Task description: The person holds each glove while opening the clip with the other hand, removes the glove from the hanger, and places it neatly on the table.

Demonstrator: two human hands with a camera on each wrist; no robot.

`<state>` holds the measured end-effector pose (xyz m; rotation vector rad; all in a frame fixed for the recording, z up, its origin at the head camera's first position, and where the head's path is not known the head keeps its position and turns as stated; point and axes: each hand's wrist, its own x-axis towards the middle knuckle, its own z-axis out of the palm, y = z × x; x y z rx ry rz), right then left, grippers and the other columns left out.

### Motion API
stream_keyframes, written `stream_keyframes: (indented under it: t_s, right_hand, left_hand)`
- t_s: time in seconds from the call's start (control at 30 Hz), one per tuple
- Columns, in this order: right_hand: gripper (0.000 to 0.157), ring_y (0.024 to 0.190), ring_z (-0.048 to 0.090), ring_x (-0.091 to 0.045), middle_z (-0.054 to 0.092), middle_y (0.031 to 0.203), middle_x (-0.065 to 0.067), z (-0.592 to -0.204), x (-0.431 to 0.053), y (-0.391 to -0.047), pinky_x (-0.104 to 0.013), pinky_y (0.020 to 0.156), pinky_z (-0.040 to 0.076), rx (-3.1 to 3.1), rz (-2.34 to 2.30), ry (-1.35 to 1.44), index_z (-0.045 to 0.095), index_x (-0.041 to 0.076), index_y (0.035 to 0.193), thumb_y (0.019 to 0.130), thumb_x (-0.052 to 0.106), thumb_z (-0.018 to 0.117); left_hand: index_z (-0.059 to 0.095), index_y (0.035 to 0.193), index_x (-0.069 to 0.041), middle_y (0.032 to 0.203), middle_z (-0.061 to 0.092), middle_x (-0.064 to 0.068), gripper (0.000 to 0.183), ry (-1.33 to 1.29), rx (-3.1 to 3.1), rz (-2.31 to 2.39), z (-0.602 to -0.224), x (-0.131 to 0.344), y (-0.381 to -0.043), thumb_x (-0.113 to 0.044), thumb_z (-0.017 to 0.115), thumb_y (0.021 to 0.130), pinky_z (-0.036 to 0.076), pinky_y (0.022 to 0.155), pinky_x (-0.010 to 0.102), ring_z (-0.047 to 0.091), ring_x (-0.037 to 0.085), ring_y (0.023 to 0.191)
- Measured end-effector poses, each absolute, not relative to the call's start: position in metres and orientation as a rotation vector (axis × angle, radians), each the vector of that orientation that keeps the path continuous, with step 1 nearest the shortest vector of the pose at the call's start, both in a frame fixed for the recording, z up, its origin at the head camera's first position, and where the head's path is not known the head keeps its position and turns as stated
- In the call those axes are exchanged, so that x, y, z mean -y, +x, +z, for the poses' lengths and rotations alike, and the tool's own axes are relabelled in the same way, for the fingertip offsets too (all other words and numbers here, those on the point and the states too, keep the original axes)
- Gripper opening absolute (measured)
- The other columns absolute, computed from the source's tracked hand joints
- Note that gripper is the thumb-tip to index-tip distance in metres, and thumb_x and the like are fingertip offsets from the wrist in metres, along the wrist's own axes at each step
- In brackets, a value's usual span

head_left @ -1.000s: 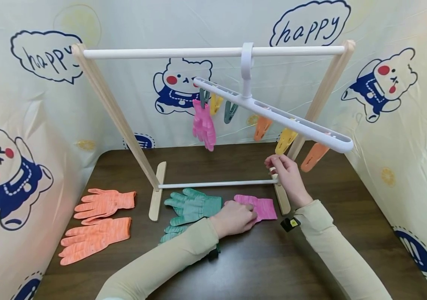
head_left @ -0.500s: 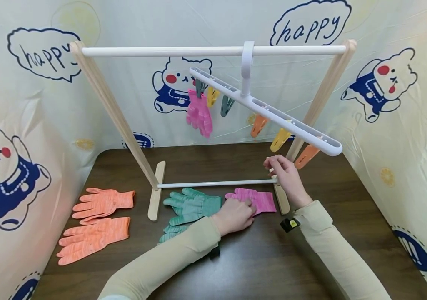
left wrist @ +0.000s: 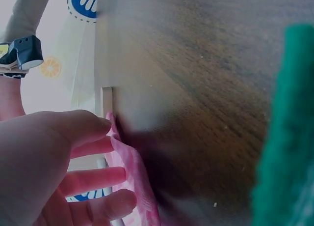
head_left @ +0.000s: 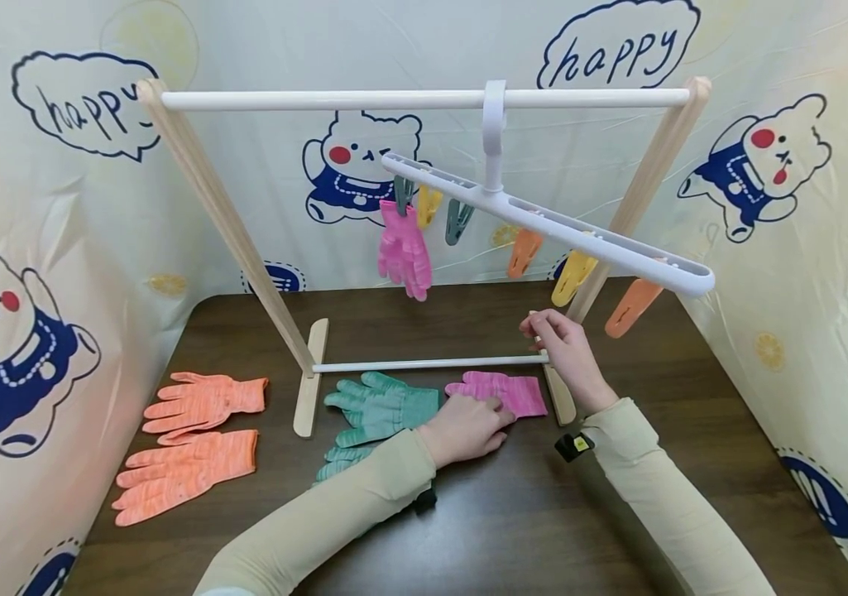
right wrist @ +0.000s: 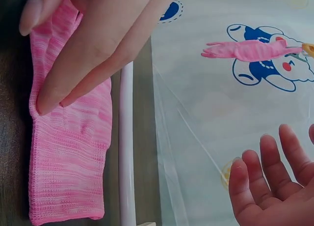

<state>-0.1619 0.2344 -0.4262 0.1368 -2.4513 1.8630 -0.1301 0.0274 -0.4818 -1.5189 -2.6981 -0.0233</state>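
Observation:
My left hand (head_left: 464,430) rests its fingertips on a pink glove (head_left: 522,396) lying on the table. Seen from the right wrist, those fingers (right wrist: 64,83) are fairly straight across the glove's fabric, near the ribbed cuff. My right hand (head_left: 571,352) hovers by the rack's right foot with relaxed fingers and nothing in them. Just above it hangs a yellow clip (head_left: 574,279) on a white hanger (head_left: 565,223). Another pink glove (head_left: 404,252) dangles from a grey-green clip (head_left: 404,192) at the hanger's far end.
Green gloves (head_left: 394,411) lie left of the pink one, partly under my left forearm. Two orange gloves (head_left: 200,472) lie at the far left. A wooden rack (head_left: 222,219) with a white top bar (head_left: 319,101) carries the hanger. Orange clips (head_left: 634,306) hang toward its near end.
The hanger swung one way and back, its near end now farther right. The pink glove on the table shifted slightly away with my left hand. My right hand stayed nearly still.

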Motion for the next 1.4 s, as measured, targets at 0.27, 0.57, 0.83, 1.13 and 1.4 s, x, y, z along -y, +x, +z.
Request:
stream_keyframes:
  t_s: [0.27,0.57,0.83,1.13,1.4]
  right_hand:
    - [0.043,0.098,0.063,-0.015,0.067,0.107,-0.003,-0.428,-0.232,-0.163,-0.04,0.089,0.056,2.446,1.878,0.151,0.064,-0.008,0.118,0.112,0.031,0.048]
    - [0.04,0.101,0.063,-0.019,0.067,0.106,-0.002,-0.43,-0.228,-0.164,-0.034,0.086,0.056,2.443,1.879,0.166,0.066,-0.006,0.116,0.112,0.029,0.049]
    - [0.037,0.104,0.064,-0.023,0.068,0.112,-0.011,-0.425,-0.221,-0.163,-0.029,0.085,0.056,2.43,1.888,0.186,0.064,-0.007,0.115,0.112,0.026,0.048]
    - [0.036,0.105,0.063,-0.027,0.065,0.116,-0.024,-0.423,-0.22,-0.166,-0.03,0.086,0.056,2.434,1.884,0.226,0.065,-0.007,0.115,0.112,0.025,0.048]
    - [0.036,0.107,0.062,-0.029,0.066,0.114,-0.015,-0.418,-0.216,-0.168,-0.033,0.088,0.057,2.434,1.909,0.277,0.065,-0.006,0.117,0.112,0.026,0.049]
  left_hand:
    - [0.075,0.112,-0.024,0.1,0.069,-0.001,0.02,-1.456,2.735,-0.011,-0.485,-0.028,-0.131,-0.037,0.066,0.101,0.047,0.044,0.031,0.063,0.018,0.06]
    - [0.075,0.1,-0.019,0.09,0.068,-0.002,0.018,-1.391,2.607,-0.113,-0.484,-0.021,-0.134,-0.035,0.065,0.101,0.049,0.052,0.029,0.067,0.015,0.066]
    - [0.074,0.101,-0.02,0.089,0.066,-0.003,0.017,-1.333,2.669,-0.19,-0.476,-0.007,-0.14,-0.034,0.064,0.102,0.043,0.046,0.024,0.063,0.011,0.066]
    - [0.075,0.101,-0.018,0.088,0.066,-0.002,0.016,-1.191,2.568,-0.402,-0.464,0.019,-0.147,-0.03,0.066,0.101,0.045,0.048,0.022,0.061,0.008,0.063]
    - [0.077,0.105,-0.015,0.098,0.073,-0.001,0.015,-1.032,2.502,-0.558,-0.453,0.042,-0.158,-0.026,0.069,0.1,0.055,0.055,0.032,0.071,0.013,0.074]
